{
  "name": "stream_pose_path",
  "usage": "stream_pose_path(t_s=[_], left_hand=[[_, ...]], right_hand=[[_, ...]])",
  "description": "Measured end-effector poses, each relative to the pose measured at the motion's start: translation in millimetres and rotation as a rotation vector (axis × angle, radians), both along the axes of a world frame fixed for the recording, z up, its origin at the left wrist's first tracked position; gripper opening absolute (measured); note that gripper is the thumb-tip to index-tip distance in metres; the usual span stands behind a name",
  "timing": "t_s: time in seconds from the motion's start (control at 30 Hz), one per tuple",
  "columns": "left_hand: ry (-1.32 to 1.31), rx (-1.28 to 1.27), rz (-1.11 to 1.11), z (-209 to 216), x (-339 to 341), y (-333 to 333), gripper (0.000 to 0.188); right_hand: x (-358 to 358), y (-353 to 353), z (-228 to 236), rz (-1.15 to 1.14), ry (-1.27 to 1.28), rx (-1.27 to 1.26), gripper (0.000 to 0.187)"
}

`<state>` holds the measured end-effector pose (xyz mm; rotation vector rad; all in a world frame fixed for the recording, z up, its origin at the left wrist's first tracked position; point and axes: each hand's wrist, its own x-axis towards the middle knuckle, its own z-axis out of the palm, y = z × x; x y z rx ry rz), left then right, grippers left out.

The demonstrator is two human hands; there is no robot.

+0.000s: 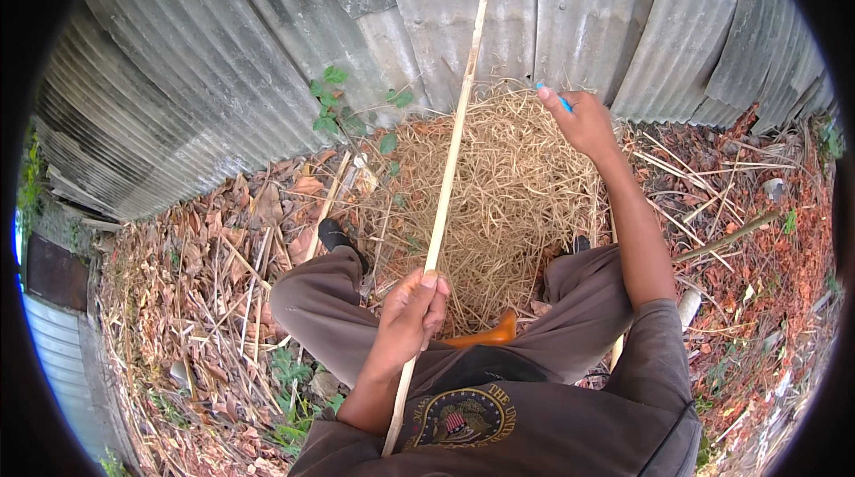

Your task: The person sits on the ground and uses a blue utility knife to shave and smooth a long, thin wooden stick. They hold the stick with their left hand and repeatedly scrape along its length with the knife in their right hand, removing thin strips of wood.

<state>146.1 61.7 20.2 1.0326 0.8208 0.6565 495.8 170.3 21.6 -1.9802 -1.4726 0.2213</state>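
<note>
My left hand (414,312) is closed around a long, pale wooden strip (450,156), gripping it below its middle. The strip slants from beside my shirt up toward the metal fence, with a rough brown patch near its far end. Farther out on the right, my right hand (583,125) is wrapped around a slim blue object (565,105). Only small blue parts show at the thumb, so its kind cannot be made out. That hand is apart from the strip. Below both, between my legs, lies a heap of thin, curly, straw-coloured shavings (499,201).
A corrugated metal fence (472,32) stands just beyond the heap. Dry leaves (214,254) and loose sticks (704,183) cover the ground on both sides. A green plant (329,107) grows by the fence. Something orange and smooth (485,334) shows between my thighs.
</note>
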Motion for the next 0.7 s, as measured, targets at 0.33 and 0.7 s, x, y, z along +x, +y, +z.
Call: stream_pose_path(t_s=[0.33,0.7], left_hand=[[0.312,0.422,0.190,8,17,12,0.034],[0.583,0.772,0.211,9,8,7,0.032]], right_hand=[[-109,-40,-5,0.575,-0.333,0.333,0.069],[-103,-24,-9,0.381,-0.333,0.295,0.065]])
